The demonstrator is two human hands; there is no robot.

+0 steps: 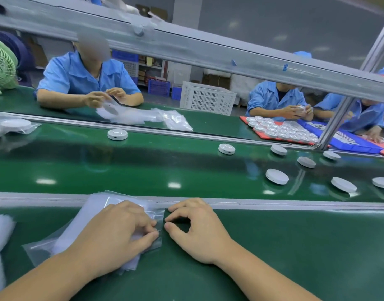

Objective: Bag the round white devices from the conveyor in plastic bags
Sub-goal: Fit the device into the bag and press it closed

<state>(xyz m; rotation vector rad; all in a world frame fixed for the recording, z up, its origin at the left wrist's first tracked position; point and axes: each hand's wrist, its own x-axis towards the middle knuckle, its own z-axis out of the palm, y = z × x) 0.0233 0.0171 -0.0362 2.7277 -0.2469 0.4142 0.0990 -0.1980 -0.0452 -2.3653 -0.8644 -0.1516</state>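
My left hand point(119, 233) lies on top of a stack of plastic bags point(95, 211) on the green bench point(295, 246) in front of me. Its fingers are bent, and the thumb and fingertips squeeze the right edge of the stack. My right hand point(195, 231) rests on the bench just beside it with its fingers curled. Its thumb and forefinger tips sit right at that same bag edge, a small gap between them. I cannot tell whether they have hold of the plastic or only touch it.

The round white devices point(276, 176) lie on the conveyor belt point(143, 166), beyond the grey rail point(273, 205) that runs just past my knuckles. The nearest one is up and to the right of my right hand, well apart from it. Two more lie further right along the near side of the belt, and several sit further back on that side. One lies alone at the far edge, left of centre.

Across the belt, a person in a blue shirt point(86, 74) handles a bag over a loose pile of bags point(143, 116). Two more people in blue work at the right, beside a red tray point(259, 134) packed with devices. A white crate point(207, 97) stands behind them, and a green fan point(2, 64) stands at the far left.
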